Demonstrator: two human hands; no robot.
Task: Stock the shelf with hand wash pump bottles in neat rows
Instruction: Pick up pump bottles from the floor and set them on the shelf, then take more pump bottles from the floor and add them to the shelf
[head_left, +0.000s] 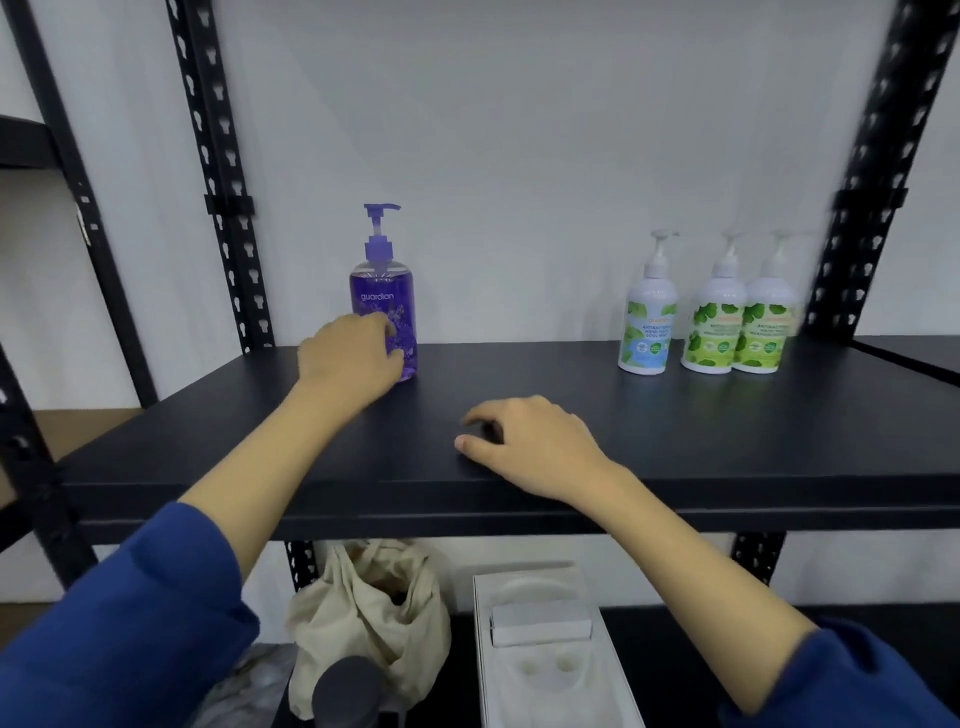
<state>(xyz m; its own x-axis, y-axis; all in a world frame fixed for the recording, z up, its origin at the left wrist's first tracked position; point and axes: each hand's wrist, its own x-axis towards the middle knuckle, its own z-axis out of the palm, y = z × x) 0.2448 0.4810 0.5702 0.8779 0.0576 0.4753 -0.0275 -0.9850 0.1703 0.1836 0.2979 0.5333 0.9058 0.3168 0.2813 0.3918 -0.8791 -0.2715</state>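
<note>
Shelf carries 1 purple bottle upright at the back left and 3 white bottles in a row at the back right. Left hand wraps the purple bottle's base, fingers closed on it. Right hand rests on the board near the front edge, fingers curled, holding nothing.

The purple bottle's lower label is hidden by the left hand; the green-labelled bottles are blurred.

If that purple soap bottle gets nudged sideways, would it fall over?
Possibly: the purple bottle is tall with a long pump, so a high push may tip it. It looks nearly full, so probably heavy and steadier when pushed low, where the left hand grips.
</note>
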